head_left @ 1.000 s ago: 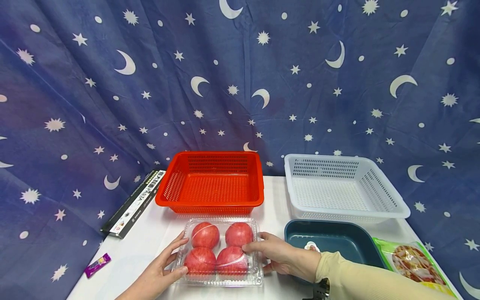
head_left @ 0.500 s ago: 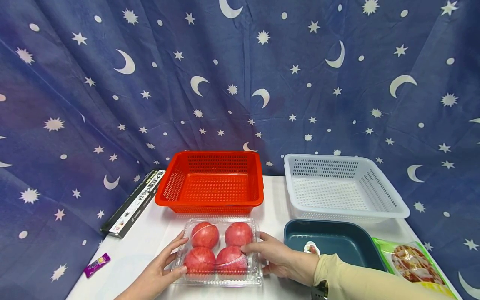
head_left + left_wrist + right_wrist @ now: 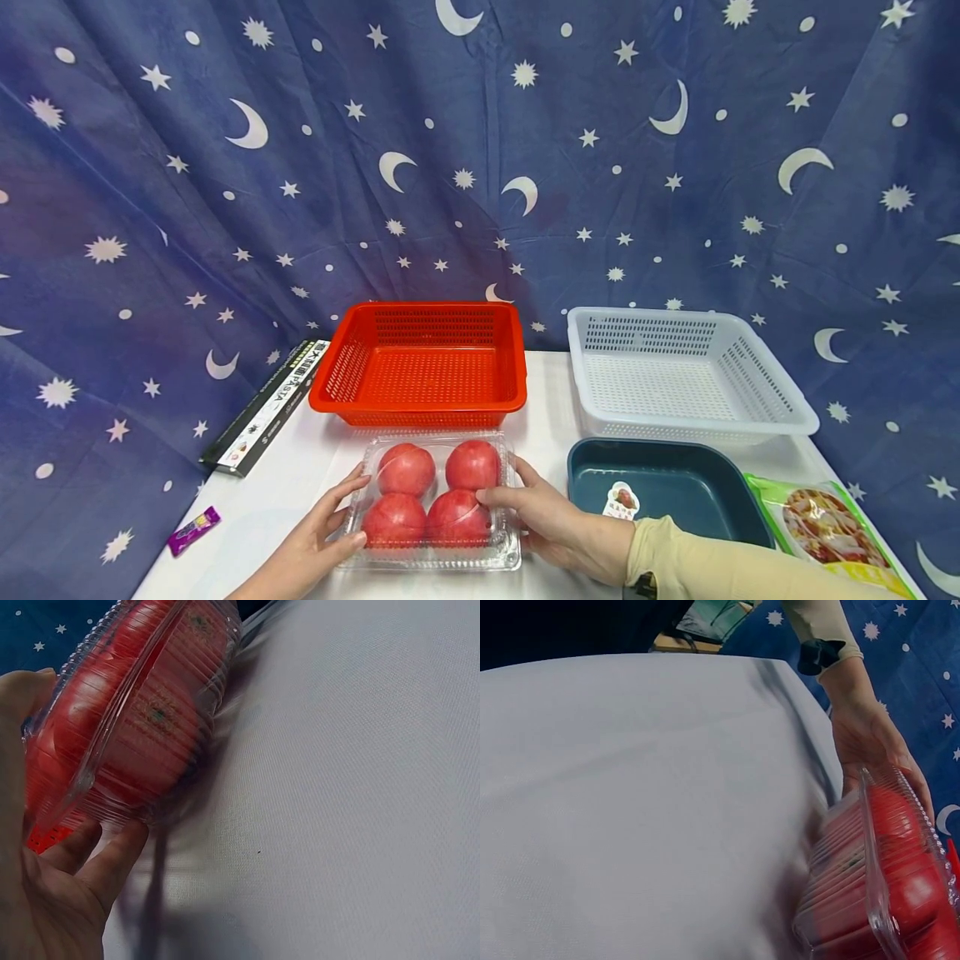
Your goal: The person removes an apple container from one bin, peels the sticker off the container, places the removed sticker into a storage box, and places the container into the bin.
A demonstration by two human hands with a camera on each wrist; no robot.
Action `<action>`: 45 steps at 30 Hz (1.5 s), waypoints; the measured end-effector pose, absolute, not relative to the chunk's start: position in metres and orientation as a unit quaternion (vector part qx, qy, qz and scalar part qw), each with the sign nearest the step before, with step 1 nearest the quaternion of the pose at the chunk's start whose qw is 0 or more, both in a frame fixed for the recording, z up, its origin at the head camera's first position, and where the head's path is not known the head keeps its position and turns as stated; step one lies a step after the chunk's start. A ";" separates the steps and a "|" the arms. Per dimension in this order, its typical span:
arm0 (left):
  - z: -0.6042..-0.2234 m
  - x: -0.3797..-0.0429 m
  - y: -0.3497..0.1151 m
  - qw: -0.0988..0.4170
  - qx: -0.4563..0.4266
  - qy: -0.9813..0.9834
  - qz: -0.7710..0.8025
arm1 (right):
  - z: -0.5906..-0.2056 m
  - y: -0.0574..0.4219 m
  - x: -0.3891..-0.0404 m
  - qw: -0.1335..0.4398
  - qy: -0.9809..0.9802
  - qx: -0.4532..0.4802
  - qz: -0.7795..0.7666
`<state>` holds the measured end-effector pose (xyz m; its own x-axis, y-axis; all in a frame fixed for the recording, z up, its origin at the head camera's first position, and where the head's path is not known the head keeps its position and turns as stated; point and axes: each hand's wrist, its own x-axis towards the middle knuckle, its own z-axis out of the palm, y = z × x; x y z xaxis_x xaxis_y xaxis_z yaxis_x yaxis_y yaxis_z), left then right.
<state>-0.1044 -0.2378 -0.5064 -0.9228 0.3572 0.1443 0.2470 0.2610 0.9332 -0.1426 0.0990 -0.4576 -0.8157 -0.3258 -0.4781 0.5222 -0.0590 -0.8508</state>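
Observation:
A clear plastic clamshell box (image 3: 431, 556) of several red round fruits, apples by their look, is between both hands. My left hand (image 3: 309, 533) grips the box's left end, its fingers bent along that side and the thumb near the front corner. In the left wrist view, fingertips (image 3: 124, 847) press the ribbed end of the box. My right hand (image 3: 558, 517) holds the opposite end, thumb on the lid and the other fingers down the right side, partly hidden. The right wrist view catches the left hand (image 3: 866, 735) on the box's far end.
Behind the box is a red perforated basket (image 3: 420, 408), with a white basket (image 3: 693, 429) to its right. A dark blue tray (image 3: 697, 492) and a green food packet (image 3: 832, 533) lie right. At left are a black pasta box (image 3: 266, 408) and a purple packet (image 3: 194, 531).
The clamshell box and both hands have shifted slightly leftward and away from me. Both hands keep their hold. More of the sticker in the blue tray shows now.

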 end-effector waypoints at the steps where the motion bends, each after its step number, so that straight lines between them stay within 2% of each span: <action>1: -0.507 -0.105 -0.238 0.052 0.185 0.791 0.581 | -0.458 0.099 -0.143 0.294 0.619 0.080 -0.723; 6: -0.509 -0.104 -0.240 0.066 0.169 0.789 0.587 | -0.460 0.098 -0.142 0.300 0.612 0.078 -0.727; 12: -0.513 -0.106 -0.243 0.059 0.193 0.784 0.587 | -0.462 0.096 -0.141 0.307 0.588 0.079 -0.744; 20: -0.510 -0.106 -0.241 0.065 0.179 0.784 0.590 | -0.462 0.095 -0.141 0.311 0.585 0.081 -0.744; 45: -0.503 -0.103 -0.236 0.046 0.174 0.789 0.588 | -0.467 0.095 -0.141 0.294 0.593 0.085 -0.745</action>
